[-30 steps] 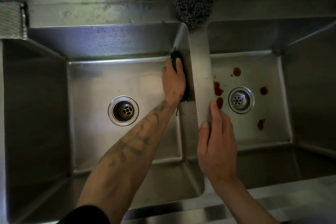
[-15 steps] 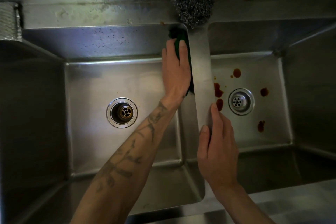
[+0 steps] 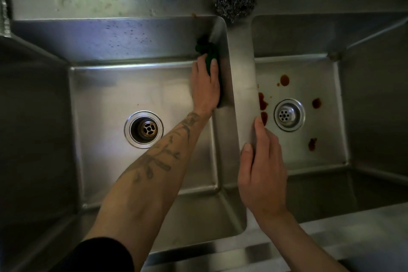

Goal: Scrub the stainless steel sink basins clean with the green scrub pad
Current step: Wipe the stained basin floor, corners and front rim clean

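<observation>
Left hand flat, pressing green scrub pad against right wall of left basin, upper centre; right hand spread, resting on divider. Step: scrubbing wall. Next likely: stains in right basin.

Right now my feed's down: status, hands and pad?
Left hand presses green scrub pad on left stainless steel basin's right wall. Right hand rests on divider. Brown stains, right basin.

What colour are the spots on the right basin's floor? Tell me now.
Dark reddish-brown spots, clearest in the head view, around the drain.
</observation>
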